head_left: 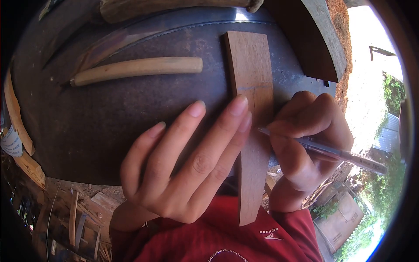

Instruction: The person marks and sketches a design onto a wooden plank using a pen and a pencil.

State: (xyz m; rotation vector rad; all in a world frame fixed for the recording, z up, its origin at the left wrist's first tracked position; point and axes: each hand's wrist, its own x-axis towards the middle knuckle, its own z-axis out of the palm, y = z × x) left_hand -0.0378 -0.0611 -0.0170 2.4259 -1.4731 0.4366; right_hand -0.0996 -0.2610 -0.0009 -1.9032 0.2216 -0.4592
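A narrow, flat piece of wood (249, 52) lies lengthwise from the dark tabletop to over the red shirt, with a bluish line across it and a thin dark line running along it. My left hand (187, 170) is open, its fingers spread, with the index fingertip and the thumb resting on the wood's left side. In my right hand (305, 131) is a clear-barrelled pen (366, 163), pinched near its tip. The pen tip is over the middle of the wood; whether it touches cannot be made out. The fingers hide part of the barrel.
A tool with a pale wooden handle (139, 68) and dark tip lies left on the tabletop (91, 126). Behind it are a toothed saw blade (144, 37) and a thick wooden handle (174, 8). A big dark wood block (310, 39) stands back right. Wood scraps (74, 218) litter the ground.
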